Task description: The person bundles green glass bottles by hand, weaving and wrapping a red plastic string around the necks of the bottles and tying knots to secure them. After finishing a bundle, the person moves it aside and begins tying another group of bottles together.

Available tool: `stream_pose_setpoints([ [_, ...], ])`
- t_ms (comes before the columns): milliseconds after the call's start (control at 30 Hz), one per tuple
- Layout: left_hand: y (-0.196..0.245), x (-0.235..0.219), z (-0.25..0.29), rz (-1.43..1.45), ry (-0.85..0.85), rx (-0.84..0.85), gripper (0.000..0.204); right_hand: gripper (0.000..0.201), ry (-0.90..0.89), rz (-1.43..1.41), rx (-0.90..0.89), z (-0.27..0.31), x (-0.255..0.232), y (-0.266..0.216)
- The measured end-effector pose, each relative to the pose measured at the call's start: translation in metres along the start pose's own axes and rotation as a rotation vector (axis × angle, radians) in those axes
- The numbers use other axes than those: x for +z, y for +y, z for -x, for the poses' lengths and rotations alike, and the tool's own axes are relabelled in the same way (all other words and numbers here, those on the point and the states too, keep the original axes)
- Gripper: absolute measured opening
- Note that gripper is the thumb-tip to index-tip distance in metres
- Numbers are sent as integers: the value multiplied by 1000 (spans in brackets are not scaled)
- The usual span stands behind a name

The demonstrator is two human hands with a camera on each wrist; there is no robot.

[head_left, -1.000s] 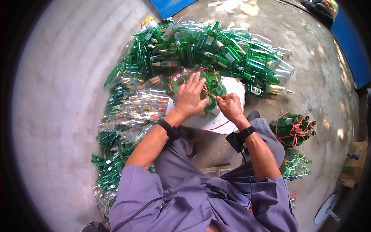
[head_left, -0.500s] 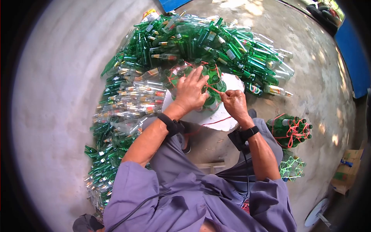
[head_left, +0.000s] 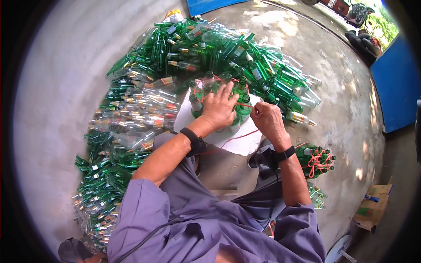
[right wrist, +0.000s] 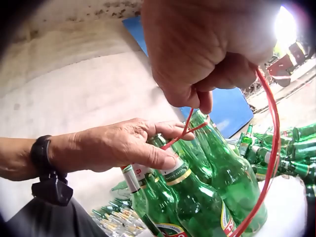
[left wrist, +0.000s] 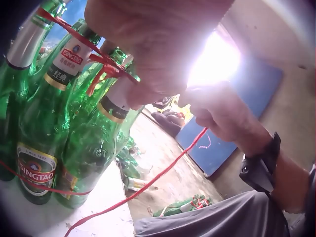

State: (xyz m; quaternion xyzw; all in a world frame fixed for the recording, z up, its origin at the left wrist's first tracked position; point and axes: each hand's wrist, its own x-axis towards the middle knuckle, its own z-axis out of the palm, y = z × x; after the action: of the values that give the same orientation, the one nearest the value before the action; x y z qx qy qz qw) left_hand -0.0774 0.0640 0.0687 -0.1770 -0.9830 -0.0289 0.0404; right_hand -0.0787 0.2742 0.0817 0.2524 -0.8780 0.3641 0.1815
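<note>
Resting across the tops of a cluster of upright green bottles [head_left: 219, 94] at centre frame in the head view, the left hand [head_left: 219, 109] has its fingers spread and fairly straight, pressing on the bottle necks; the right wrist view shows the same hand [right wrist: 113, 145] lying flat over the necks, fingertips on a gold-banded one. The cluster stands on a white board [head_left: 239, 142] just below centre, and a red string [head_left: 243, 105] is looped about the necks. Right hand [head_left: 268, 119] sits just right of the cluster, fingers curled tight, pinching the red string; in the right wrist view the string [right wrist: 269, 148] runs out from under the curled fingers [right wrist: 197, 94] and arcs down the right edge of the frame. In the left wrist view, red string [left wrist: 94, 66] crosses the labelled bottle necks at upper left, and a slack length trails from the right hand [left wrist: 219, 113] down to the board at lower left. Surrounding the board along the upper and left parts of the head view lies a large heap of loose green and clear bottles [head_left: 175, 57] on the concrete floor [head_left: 57, 87]. Right of centre, beside the person's knee, lies a tied bundle of green bottles [head_left: 316, 158] bound in red string. A blue panel [head_left: 397, 83] occupies the right edge, and a cardboard piece [head_left: 372, 206] lies at lower right.
</note>
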Motion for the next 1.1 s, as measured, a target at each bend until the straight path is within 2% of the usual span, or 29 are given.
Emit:
stream_pose_setpoints([
  [100,3,-2,-1,-14,-11,-8,67,20,-37,77,-112,-25,-6,-2],
  [233,3,-3,-1,-28,6,5,68,15,-64,113,-152,-54,10,15],
  [300,3,-3,-1,-14,22,17,69,17,-66,118,-106,-62,19,25],
  [367,2,-3,0,-4,29,21,68,19,-98,-16,180,-61,30,36],
  [400,1,-3,-1,2,39,26,68,19,-76,-136,257,-59,32,40],
  [433,1,-2,-1,0,42,24,68,19,-75,-136,252,-57,35,44],
  [533,0,3,1,6,86,33,67,22,-140,-356,404,-49,42,62],
  [567,0,3,2,29,112,37,68,22,-137,-357,406,-44,48,66],
  [633,-1,2,2,47,141,44,68,26,-66,-544,424,-37,55,69],
  [700,-2,0,5,174,208,64,68,26,-146,-590,513,-27,60,78],
  [733,-4,-3,8,167,212,67,68,27,-133,-616,503,-25,66,83],
  [800,-7,-5,20,527,347,-7,67,31,-95,-625,507,-18,89,102],
  [833,-8,-10,29,519,343,-7,67,31,-93,-635,507,-16,94,105],
  [933,-12,-23,64,420,581,-148,69,35,-53,-565,546,-11,105,112],
  [967,-22,-12,73,561,587,-201,74,35,-53,-570,546,-11,106,114],
  [1033,-30,11,85,914,541,-426,86,35,-71,-624,533,-12,103,111],
  [1067,-29,18,88,911,541,-429,86,34,-60,-632,528,-12,103,109],
  [1100,-25,18,87,1078,532,-431,92,34,-61,-636,527,-12,102,108],
])
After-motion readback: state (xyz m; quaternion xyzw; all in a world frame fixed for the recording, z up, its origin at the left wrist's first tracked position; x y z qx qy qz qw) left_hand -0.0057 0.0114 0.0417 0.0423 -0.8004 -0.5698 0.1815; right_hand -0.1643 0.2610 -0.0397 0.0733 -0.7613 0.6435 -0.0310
